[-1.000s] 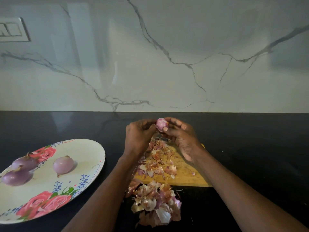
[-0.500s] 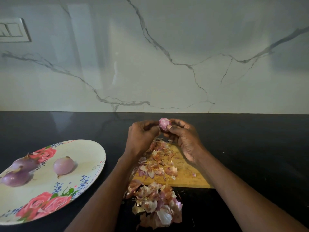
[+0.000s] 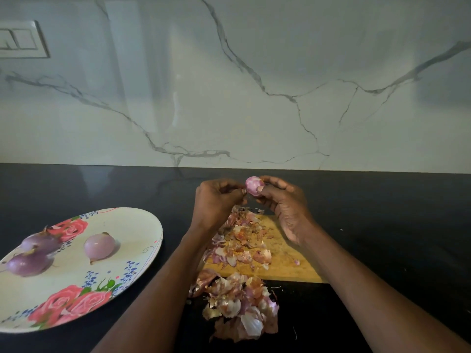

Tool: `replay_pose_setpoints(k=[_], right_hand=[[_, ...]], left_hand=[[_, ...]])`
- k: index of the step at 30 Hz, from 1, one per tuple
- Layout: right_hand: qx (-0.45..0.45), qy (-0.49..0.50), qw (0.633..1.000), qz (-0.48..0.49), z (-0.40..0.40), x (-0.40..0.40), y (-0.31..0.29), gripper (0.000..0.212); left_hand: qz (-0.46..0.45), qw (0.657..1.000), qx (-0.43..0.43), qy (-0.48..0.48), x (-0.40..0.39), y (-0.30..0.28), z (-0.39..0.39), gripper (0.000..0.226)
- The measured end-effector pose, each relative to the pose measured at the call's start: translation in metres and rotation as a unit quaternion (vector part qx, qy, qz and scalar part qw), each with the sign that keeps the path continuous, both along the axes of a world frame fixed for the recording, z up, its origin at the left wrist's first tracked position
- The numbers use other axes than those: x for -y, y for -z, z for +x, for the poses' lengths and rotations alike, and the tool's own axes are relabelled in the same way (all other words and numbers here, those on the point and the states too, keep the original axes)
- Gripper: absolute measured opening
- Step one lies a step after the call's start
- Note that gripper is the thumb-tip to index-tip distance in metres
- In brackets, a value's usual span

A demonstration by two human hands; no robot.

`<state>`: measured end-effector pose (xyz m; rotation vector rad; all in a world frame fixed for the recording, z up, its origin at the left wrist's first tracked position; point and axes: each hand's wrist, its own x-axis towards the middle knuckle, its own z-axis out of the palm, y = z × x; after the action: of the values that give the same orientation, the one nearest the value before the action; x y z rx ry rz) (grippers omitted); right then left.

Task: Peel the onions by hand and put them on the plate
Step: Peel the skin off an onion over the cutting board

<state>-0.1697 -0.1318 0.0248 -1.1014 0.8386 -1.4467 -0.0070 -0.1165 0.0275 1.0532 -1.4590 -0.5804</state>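
A small pink onion (image 3: 252, 185) is held up over the far end of the wooden cutting board (image 3: 285, 261). My right hand (image 3: 285, 207) grips it between thumb and fingers. Just left of it, my left hand (image 3: 216, 202) has its fingertips curled and pinching at a bit of skin beside the onion. A floral plate (image 3: 137, 233) at the left carries three peeled onions: a pale one (image 3: 99, 247) in the middle and two darker purple ones (image 3: 38, 242) (image 3: 28, 263) at its left edge.
Onion skins (image 3: 242, 238) litter the board, and a larger heap of skins (image 3: 239, 304) lies on the black counter (image 3: 382, 212) in front of it. A marble wall rises behind the counter, with a switch plate (image 3: 20, 39) at upper left.
My left hand's fingertips have drawn a little away to the left of the onion, which sits slightly more exposed in my right hand. The plate and skins are unchanged.
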Motion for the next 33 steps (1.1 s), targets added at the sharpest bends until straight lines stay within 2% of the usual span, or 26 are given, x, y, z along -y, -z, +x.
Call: replay_pose_setpoints(k=[4,7,10,12,15,19,24,26,29,31,33], right_hand=[[0.011,-0.007,1.000,0.002,-0.001,-0.003,-0.001,0.024],[0.018,-0.015,1.000,0.003,-0.001,0.000,-0.004,0.023],[-0.003,-0.013,1.000,0.000,-0.002,0.000,-0.001,0.020],[-0.017,-0.014,1.000,-0.006,-0.001,-0.002,0.000,0.020],[-0.028,-0.007,1.000,-0.009,-0.003,0.000,0.000,0.022],[-0.033,-0.008,0.999,-0.007,-0.004,0.003,-0.002,0.023],[-0.003,-0.045,0.999,0.002,-0.003,-0.001,-0.001,0.029],[-0.011,-0.054,0.998,-0.009,-0.005,-0.001,-0.001,0.031],[-0.034,-0.101,0.994,0.003,-0.007,0.000,-0.002,0.052],[-0.052,-0.116,0.992,0.004,-0.008,-0.001,-0.003,0.060],[-0.073,-0.110,0.991,-0.014,-0.010,-0.002,-0.003,0.058]], left_hand=[[0.013,0.998,0.025,-0.057,0.003,0.005,0.002,0.011],[0.013,0.995,0.049,-0.091,0.006,0.002,0.003,0.019],[0.027,0.999,0.010,-0.040,0.004,0.000,0.002,0.022],[0.044,0.998,-0.045,0.016,0.003,0.001,0.004,0.036],[0.054,0.996,-0.039,0.062,0.004,0.001,0.005,0.060],[0.020,0.996,-0.007,0.083,0.002,-0.003,0.003,0.034],[0.018,0.995,-0.009,0.100,-0.005,-0.001,0.002,0.043],[0.018,0.996,-0.015,0.091,-0.004,-0.002,0.003,0.040],[0.011,0.997,-0.010,0.069,0.002,-0.003,0.005,0.025],[0.003,0.998,-0.001,0.066,0.003,-0.002,0.007,0.026],[-0.002,0.998,0.008,0.065,0.001,-0.001,0.008,0.031]])
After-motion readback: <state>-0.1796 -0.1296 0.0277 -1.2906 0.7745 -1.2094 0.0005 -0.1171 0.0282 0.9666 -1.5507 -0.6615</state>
